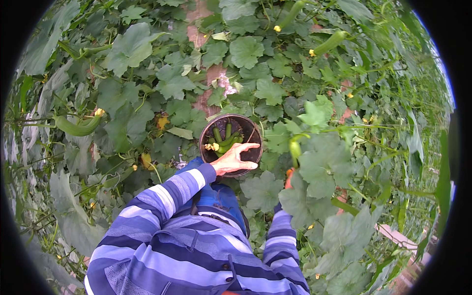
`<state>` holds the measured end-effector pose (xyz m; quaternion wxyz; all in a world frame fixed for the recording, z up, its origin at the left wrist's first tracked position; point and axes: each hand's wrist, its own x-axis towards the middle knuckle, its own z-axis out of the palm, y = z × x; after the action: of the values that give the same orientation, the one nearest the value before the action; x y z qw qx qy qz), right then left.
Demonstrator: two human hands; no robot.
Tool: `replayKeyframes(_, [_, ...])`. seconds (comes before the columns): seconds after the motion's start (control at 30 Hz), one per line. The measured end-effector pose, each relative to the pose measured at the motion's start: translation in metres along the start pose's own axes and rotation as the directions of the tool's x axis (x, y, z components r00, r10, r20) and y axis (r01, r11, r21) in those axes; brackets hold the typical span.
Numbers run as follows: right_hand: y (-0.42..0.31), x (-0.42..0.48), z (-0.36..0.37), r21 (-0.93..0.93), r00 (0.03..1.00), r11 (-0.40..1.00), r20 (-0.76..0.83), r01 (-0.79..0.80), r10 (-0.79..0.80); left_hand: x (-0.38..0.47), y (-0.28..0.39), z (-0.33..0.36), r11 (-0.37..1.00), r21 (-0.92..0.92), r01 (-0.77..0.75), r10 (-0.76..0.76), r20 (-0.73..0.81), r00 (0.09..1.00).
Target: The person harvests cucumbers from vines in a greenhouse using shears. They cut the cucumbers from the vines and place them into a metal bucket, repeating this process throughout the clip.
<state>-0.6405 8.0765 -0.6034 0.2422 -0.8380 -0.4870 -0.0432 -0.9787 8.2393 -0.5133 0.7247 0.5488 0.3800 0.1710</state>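
Note:
My left hand (pixel 238 158) is over the near side of a round dark bucket (pixel 203 134), thumb and fingers spread, with nothing between them. In the bucket lie several green loofah-like gourds (pixel 228 141), some with yellow withered blossoms at their ends. My right hand (pixel 289 179) is mostly hidden behind large leaves, to the right of the bucket. Just above it hangs a pale green fruit or stem (pixel 295 150); whether the hand touches or holds it cannot be told.
Leafy vines (pixel 247 51) surround me. A curved gourd (pixel 79 127) hangs at left; two more gourds (pixel 330 42) hang at the upper right. A strip of brownish ground (pixel 215 75) shows beyond the bucket. Broad leaves (pixel 324 166) cover the space over my right forearm.

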Motion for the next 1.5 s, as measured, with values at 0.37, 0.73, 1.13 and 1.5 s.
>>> replayKeyframes(0.37, [-0.15,-0.015,-0.121,0.43,0.709,0.698,0.687,-0.573,0.158,-0.03,0.024,-0.048,0.988,-0.152,0.0,-0.003,-0.024,1.0])
replayKeyframes(0.73, [-0.316,0.065,0.07,0.176,0.371,0.934,0.927,-0.311,-0.051,-0.081,0.054,-0.106,0.978,-0.202,-0.048,-0.003,-0.246,0.969])
replayKeyframes(1.13, [-0.397,0.031,0.137,0.267,0.155,0.909,0.961,-0.319,-0.228,-0.113,0.08,-0.168,0.883,-0.444,-0.152,-0.093,-0.482,0.871])
replayKeyframes(1.5, [-0.487,0.05,0.109,0.523,0.156,0.824,0.852,-0.219,-0.5,-0.162,0.159,-0.224,0.956,-0.231,-0.182,0.012,-0.589,0.808])
